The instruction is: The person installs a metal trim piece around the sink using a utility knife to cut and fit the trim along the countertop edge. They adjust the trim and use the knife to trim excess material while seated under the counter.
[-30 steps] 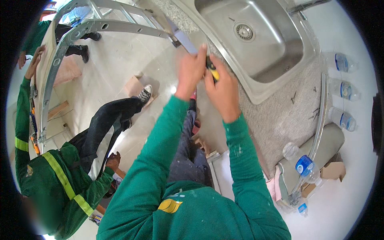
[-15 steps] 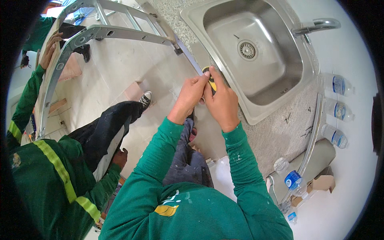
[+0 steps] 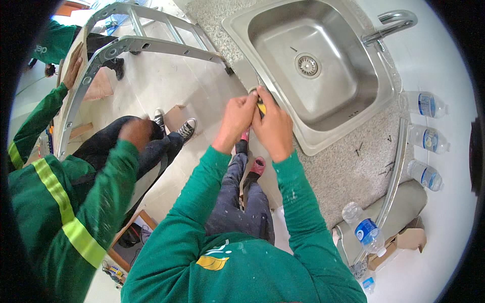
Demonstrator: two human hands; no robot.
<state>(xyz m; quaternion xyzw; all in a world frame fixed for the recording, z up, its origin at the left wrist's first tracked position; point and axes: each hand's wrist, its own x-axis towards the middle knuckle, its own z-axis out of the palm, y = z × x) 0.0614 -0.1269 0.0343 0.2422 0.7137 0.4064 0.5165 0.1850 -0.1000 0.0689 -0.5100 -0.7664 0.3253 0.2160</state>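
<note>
My right hand (image 3: 274, 130) is closed around a small yellow-and-black hand tool (image 3: 261, 107) beside the left rim of a stainless steel sink (image 3: 298, 132). Its kind is hard to make out, since fingers cover most of it. Against the right hand, my left hand (image 3: 235, 119) is closed too, thumb and fingers pinched at the tool's far end. Both hands are over the front edge of the speckled stone countertop (image 3: 333, 187). A thin dark screw or nail (image 3: 293, 49) lies in the basin near the drain (image 3: 307, 65).
Small dark screws (image 3: 359, 149) are scattered on the counter. Along the wall stand plastic bottles (image 3: 424, 174), a metal strip (image 3: 391, 194) and a grey roll (image 3: 411, 199). A chrome faucet (image 3: 389, 30) rises behind the sink. At left, a co-worker (image 3: 55, 202) touches an aluminium ladder (image 3: 76, 96).
My hands stay together on the tool, shifting slightly left and down in view. The co-worker's nearer arm has lifted and is blurred. The view has tilted a little, showing more of my feet.
</note>
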